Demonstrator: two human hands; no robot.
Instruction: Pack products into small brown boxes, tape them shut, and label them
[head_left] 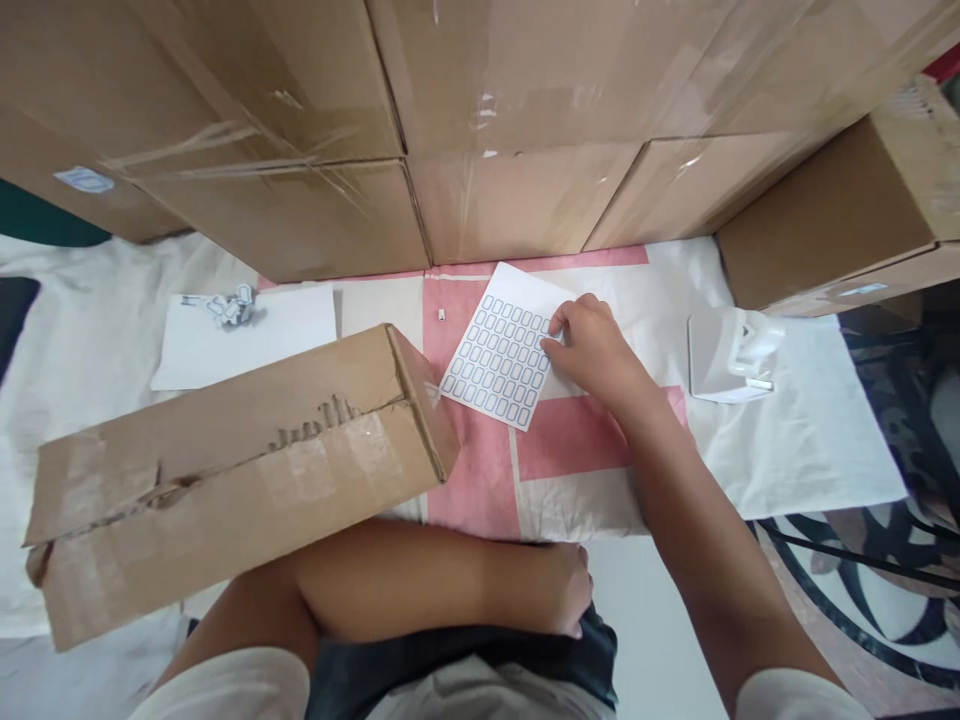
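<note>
A white sheet of blank blue-bordered sticker labels lies tilted on the pink and white cloth. My right hand is at its right edge, with thumb and forefinger pinched on the sheet; whether a single label is between the fingertips is too small to tell. My left hand rests low near my lap, its fingers curled in and their inside hidden. Left of the sheet, a long taped cardboard box slants across, its near corner close to the sheet. A tiny white piece lies on the cloth.
Large taped cartons form a wall along the back. Another carton stands at the right. A white paper bears crumpled label scraps. A white plastic object sits on the cloth at the right.
</note>
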